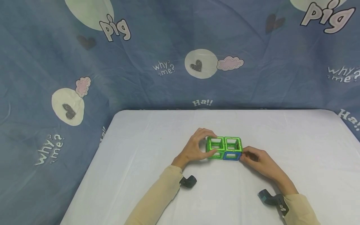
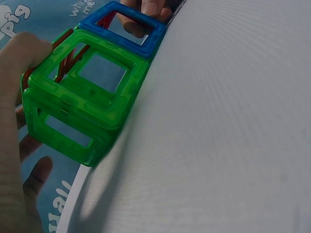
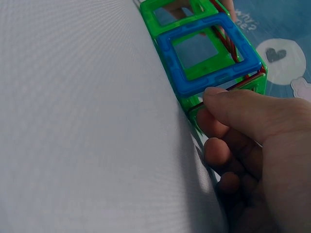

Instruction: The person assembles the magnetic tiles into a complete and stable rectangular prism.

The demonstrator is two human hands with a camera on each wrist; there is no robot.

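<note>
Two cubes made of magnetic building tiles (image 1: pixel 224 144) stand side by side on the white table, open-framed, mostly green. The front of the right cube is a blue square magnetic tile (image 3: pixel 221 76); some red edges show in both wrist views. My left hand (image 1: pixel 195 147) grips the left cube, thumb at its front and fingers at its back. At the right cube's lower right front corner, my right hand (image 1: pixel 260 161) pinches with thumb and index finger, the thumb tip against the blue tile's edge. Its other fingers are curled in beneath.
A white cloth covers the table (image 1: pixel 152 131). Behind it hangs a blue printed curtain (image 1: pixel 168 37), also on the left. Dark wrist cameras (image 1: pixel 188 182) sit on both forearms, just above the cloth.
</note>
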